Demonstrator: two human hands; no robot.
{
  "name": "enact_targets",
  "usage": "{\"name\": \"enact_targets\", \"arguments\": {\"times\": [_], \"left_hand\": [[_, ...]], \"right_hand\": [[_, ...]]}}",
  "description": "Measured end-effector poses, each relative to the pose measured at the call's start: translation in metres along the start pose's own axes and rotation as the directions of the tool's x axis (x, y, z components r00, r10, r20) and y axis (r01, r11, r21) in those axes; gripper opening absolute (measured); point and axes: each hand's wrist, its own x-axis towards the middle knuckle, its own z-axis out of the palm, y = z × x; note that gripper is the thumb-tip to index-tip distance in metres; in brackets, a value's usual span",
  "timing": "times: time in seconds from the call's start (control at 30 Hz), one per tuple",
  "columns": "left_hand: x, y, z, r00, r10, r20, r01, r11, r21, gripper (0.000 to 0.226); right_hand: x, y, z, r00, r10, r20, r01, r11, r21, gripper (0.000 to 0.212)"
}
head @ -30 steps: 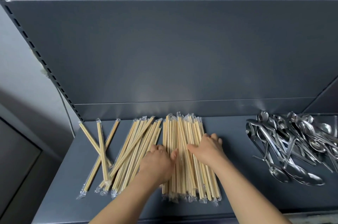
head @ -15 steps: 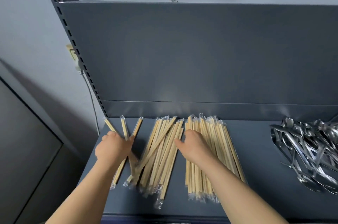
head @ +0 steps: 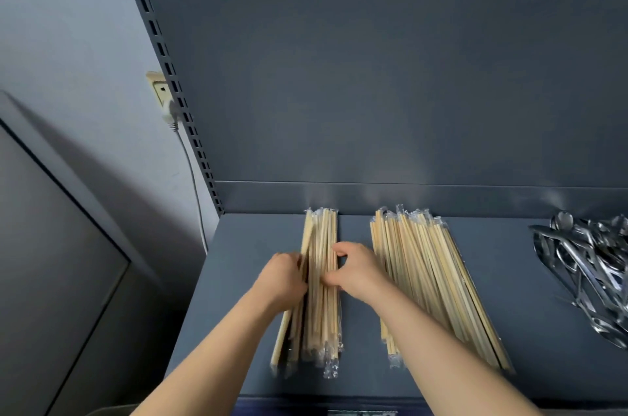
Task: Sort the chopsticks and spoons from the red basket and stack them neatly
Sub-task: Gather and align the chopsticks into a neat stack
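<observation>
Two bundles of plastic-wrapped wooden chopsticks lie on the dark grey shelf (head: pixel 238 262). The left bundle (head: pixel 323 235) is squeezed between my hands. My left hand (head: pixel 283 278) presses against its left side, fingers curled at the sticks. From the right, my right hand (head: pixel 355 271) grips it, thumb and fingers curled round the sticks. The wider right bundle (head: pixel 428 279) lies untouched, partly under my right forearm. A heap of metal spoons (head: pixel 591 262) sits at the far right, cut off by the frame edge. The red basket is not in view.
The shelf's upright back panel (head: pixel 373 92) stands right behind the bundles. A slotted post (head: pixel 176 89) marks the shelf's left end, with a wall socket and cable (head: pixel 166 99) beside it. The front edge of the shelf is near my forearms.
The loose, crossed chopsticks on the left have been gathered with the fanned middle pile into one straight bundle between my hands. The view has shifted left, so the spoons sit further right.
</observation>
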Motion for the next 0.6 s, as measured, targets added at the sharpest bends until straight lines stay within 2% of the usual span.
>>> {"name": "enact_targets", "arguments": {"times": [0.13, 0.23, 0.33, 0.4, 0.47, 0.53, 0.6], "left_hand": [[0.004, 0.004, -0.007, 0.994, -0.072, 0.076, 0.079, 0.994, -0.081, 0.027], [0.008, 0.0, -0.009, 0.995, -0.104, 0.006, 0.104, 0.989, -0.108, 0.028], [0.01, 0.004, 0.001, 0.995, -0.077, -0.062, 0.065, 0.981, -0.183, 0.021], [0.012, 0.008, 0.006, 0.987, -0.1, -0.122, 0.073, 0.975, -0.208, 0.025], [0.015, 0.01, 0.008, 0.979, -0.126, -0.162, 0.093, 0.976, -0.196, 0.034], [0.015, 0.009, 0.008, 0.974, -0.127, -0.189, 0.111, 0.989, -0.095, 0.035], [0.014, 0.011, 0.008, 0.974, -0.139, -0.18, 0.134, 0.99, -0.043, 0.035]], "right_hand": [[0.004, 0.005, -0.005, 0.999, 0.014, 0.045, -0.017, 0.997, 0.074, 0.071], [0.003, 0.01, -0.014, 0.996, 0.013, 0.093, -0.02, 0.997, 0.074, 0.062], [-0.004, 0.013, -0.016, 0.989, 0.008, 0.149, -0.01, 1.0, 0.017, 0.053], [-0.007, 0.015, -0.017, 0.992, -0.017, 0.125, 0.016, 1.0, 0.009, 0.046], [-0.011, 0.022, -0.027, 0.999, -0.046, 0.015, 0.046, 0.999, 0.028, 0.042], [-0.012, 0.034, -0.045, 0.982, -0.038, -0.187, 0.034, 0.999, -0.026, 0.043], [-0.013, 0.053, -0.065, 0.929, 0.034, -0.368, -0.089, 0.987, -0.134, 0.052]]}}
